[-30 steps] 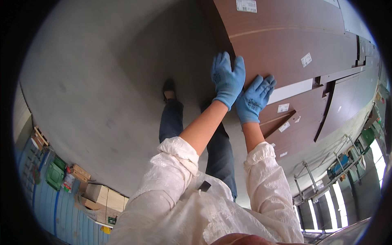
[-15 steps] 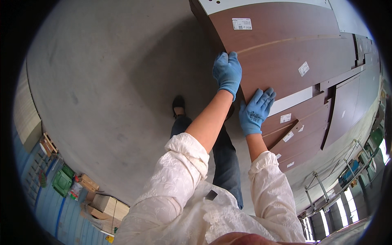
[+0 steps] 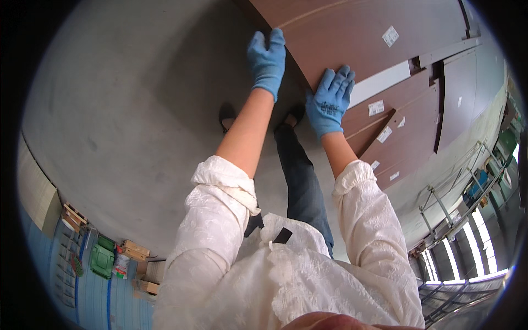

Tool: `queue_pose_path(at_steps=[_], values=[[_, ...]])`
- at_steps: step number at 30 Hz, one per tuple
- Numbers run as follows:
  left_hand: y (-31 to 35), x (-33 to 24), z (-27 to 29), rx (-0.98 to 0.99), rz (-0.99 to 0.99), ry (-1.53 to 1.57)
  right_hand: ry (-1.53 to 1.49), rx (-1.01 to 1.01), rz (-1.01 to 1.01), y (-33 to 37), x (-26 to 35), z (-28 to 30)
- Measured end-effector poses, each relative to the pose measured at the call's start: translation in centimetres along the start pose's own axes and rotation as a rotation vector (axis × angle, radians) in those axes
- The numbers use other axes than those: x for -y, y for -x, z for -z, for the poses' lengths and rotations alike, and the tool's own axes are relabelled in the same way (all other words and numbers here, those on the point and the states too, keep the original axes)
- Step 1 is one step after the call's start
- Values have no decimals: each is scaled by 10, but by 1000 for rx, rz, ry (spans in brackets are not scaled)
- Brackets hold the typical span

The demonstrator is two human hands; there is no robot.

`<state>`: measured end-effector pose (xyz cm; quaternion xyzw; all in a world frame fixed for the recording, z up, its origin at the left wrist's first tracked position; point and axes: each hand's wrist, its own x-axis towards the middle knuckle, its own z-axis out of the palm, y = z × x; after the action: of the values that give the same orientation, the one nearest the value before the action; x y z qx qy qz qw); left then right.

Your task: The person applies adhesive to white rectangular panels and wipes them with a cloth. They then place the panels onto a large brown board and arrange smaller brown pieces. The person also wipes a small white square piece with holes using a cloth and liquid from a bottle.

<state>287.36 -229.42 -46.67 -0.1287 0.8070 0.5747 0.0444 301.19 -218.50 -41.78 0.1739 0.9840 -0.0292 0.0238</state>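
Observation:
Both my hands wear blue work gloves at the near left end of a stack of brown panels (image 3: 341, 38). My left hand (image 3: 268, 61) is beside the stack's left edge, its thumb side against or very near the rim. Thumb and curled fingers stand apart, with dark floor showing between them. On the near corner of the top brown panel, my right hand (image 3: 331, 102) lies flat with fingers stretched forward. Its thumb is by the panel's edge. A white label (image 3: 390, 37) is stuck on the top panel.
A white strip (image 3: 379, 84) and lower brown panels (image 3: 410, 146) with labels are right of my right hand. Grey floor (image 3: 104, 121) spreads to the left, my shoes (image 3: 226, 114) on it. A green bin (image 3: 103, 258) and metal railings (image 3: 448, 206) are farther off.
The stack and both hands sit higher and farther left in the picture. My left thumb and fingers have spread apart at the edge. My right hand stays flat on the panel's corner.

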Motion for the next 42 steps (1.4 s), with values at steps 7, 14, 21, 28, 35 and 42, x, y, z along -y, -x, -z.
queue_pose_path(at_steps=[7,14,21,28,35,42], values=[[78,42,76,169,171,-166,-129,-94,-81,34,-37,27],[185,35,85,525,266,-172,-87,-238,-494,142,-141,40],[222,0,57,770,607,-103,-5,-64,-681,215,-180,26],[244,-16,25,851,648,-135,-121,-71,-716,218,-178,11],[264,-5,9,896,645,-142,-102,-110,-708,214,-176,9],[261,-40,60,925,472,-237,-479,-227,-915,199,-186,54]])
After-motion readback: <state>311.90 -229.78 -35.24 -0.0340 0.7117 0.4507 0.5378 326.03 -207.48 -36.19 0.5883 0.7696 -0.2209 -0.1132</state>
